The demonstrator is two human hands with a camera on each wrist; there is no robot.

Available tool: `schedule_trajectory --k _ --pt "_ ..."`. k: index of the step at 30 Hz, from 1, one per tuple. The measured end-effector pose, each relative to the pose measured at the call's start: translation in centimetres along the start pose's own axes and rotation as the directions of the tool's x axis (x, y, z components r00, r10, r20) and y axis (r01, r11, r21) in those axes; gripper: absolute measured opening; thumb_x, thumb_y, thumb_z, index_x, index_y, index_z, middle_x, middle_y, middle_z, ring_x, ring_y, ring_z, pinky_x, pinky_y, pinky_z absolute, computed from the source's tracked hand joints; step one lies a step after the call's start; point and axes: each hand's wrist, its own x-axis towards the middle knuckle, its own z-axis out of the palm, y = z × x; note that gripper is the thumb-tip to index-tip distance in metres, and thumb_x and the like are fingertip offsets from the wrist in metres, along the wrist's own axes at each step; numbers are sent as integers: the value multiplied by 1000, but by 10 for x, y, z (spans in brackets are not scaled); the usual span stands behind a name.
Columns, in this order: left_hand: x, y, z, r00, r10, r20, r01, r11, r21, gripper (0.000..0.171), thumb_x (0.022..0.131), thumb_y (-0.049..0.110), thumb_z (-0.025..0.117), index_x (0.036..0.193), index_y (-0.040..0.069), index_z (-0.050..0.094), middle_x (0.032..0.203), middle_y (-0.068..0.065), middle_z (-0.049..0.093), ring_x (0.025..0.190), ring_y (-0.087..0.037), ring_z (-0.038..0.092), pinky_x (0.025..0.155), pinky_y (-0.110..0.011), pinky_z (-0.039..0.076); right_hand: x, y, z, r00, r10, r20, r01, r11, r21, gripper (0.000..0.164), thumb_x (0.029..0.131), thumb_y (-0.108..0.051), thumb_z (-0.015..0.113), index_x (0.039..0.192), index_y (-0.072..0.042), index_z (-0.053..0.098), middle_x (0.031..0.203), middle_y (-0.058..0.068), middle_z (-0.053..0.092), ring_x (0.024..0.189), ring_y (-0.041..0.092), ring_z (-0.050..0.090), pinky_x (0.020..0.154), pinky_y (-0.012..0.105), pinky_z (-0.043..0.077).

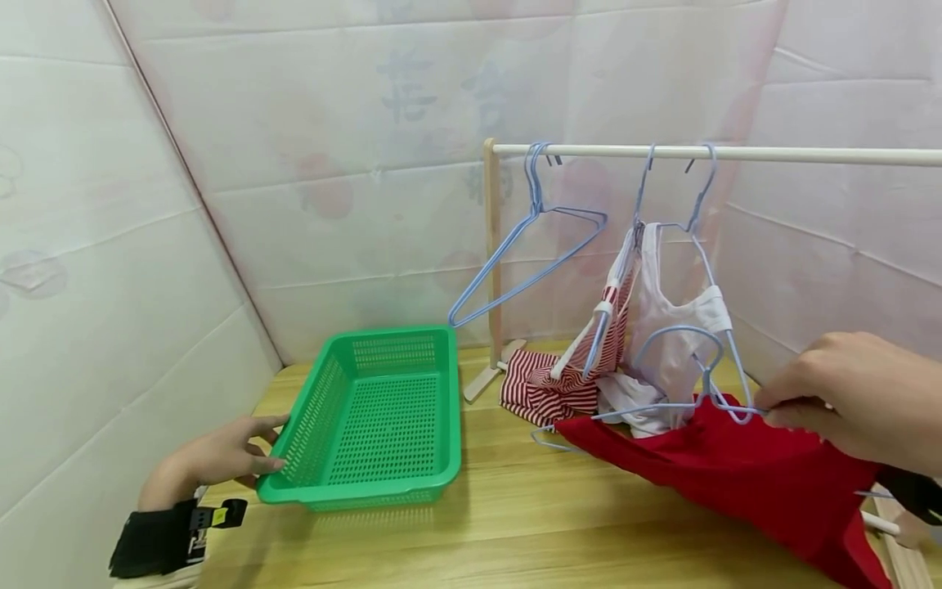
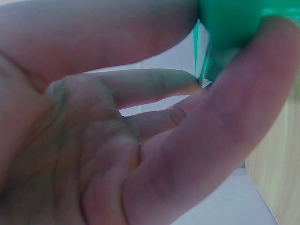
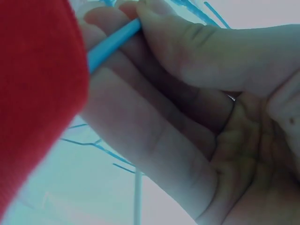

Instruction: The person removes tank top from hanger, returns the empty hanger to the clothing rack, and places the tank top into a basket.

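On the left, my left hand (image 1: 221,454) grips the near left rim of a green plastic basket (image 1: 368,496), which has nothing in it. In the left wrist view its thumb and fingers lie on either side of the green rim (image 2: 234,28). My right hand (image 1: 857,397) pinches one arm of a light blue hanger (image 1: 707,386) between thumb and fingers. A red garment (image 1: 758,487) hangs on this hanger, slanting low over the table toward the right. The right wrist view shows the blue rod (image 3: 115,45) at the fingertips, beside red cloth (image 3: 40,93).
A white rail (image 1: 589,150) on a wooden post (image 1: 492,245) spans the back right. On it hang bare blue hangers (image 1: 508,245), a red-and-white striped garment (image 1: 548,388) and a white sleeveless top (image 1: 662,319). Below lies the wooden table (image 1: 515,523); pale sheets form the walls.
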Motion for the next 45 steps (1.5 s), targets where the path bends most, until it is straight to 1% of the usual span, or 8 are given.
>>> schedule_trajectory --k 5,12,18,28,32,38,42,45 --pt "0 1 0 1000 -7 -2 7 1000 11 91 97 11 70 156 -20 8 124 -35 52 94 -31 73 71 -38 64 9 9 -1 998 -23 54 19 997 69 39 67 -8 93 74 -38 69 68 -36 49 60 -15 36 48 15 39" --pt "-1 1 -1 1000 -17 -5 17 1000 14 92 97 11 71 156 -19 8 126 -37 51 93 -31 73 71 -37 63 17 20 -3 961 128 245 -152 985 84 27 77 -11 88 77 -34 73 67 -27 55 59 -10 41 53 15 47" --pt "-1 2 0 1000 -23 -6 23 1000 9 92 97 12 72 156 -19 8 127 -39 50 94 -31 73 72 -37 64 14 23 -3 980 98 175 -107 993 46 36 75 -10 89 72 -37 66 63 -28 46 58 -10 36 51 16 40" --pt "0 0 1 1000 1 -3 -1 1000 7 91 96 11 72 155 -20 9 124 -36 53 91 -30 72 71 -37 64 11 13 -6 949 206 237 -205 978 -30 35 76 -13 88 69 -36 63 61 -26 48 55 -8 38 51 16 41" --pt "0 1 1 1000 0 -7 0 1000 6 92 96 11 72 156 -20 9 126 -38 51 88 -29 72 71 -36 63 6 5 -3 967 187 171 -180 982 -56 39 73 -15 90 67 -38 59 60 -27 46 55 -8 34 50 17 38" --pt "-1 4 2 1000 -4 -20 5 1000 19 93 95 13 73 157 -18 11 128 -39 50 85 -28 72 71 -36 63 -1 -2 2 998 53 34 -49 993 -107 37 60 -21 95 71 -39 65 67 -34 49 59 -11 37 50 19 41" --pt "-2 5 3 1000 -6 -24 6 1000 15 93 95 12 73 157 -18 11 126 -38 51 85 -29 71 71 -36 63 -3 -5 5 997 -52 -63 45 994 -99 11 77 -42 80 75 -39 70 70 -36 54 60 -12 41 49 20 40" --pt "-3 5 3 1000 -10 -24 10 1000 17 93 95 12 73 157 -18 10 126 -37 51 87 -29 72 71 -37 63 -4 -8 6 996 -66 -61 61 995 -78 11 84 -48 70 78 -39 71 71 -35 56 60 -13 41 48 20 40"
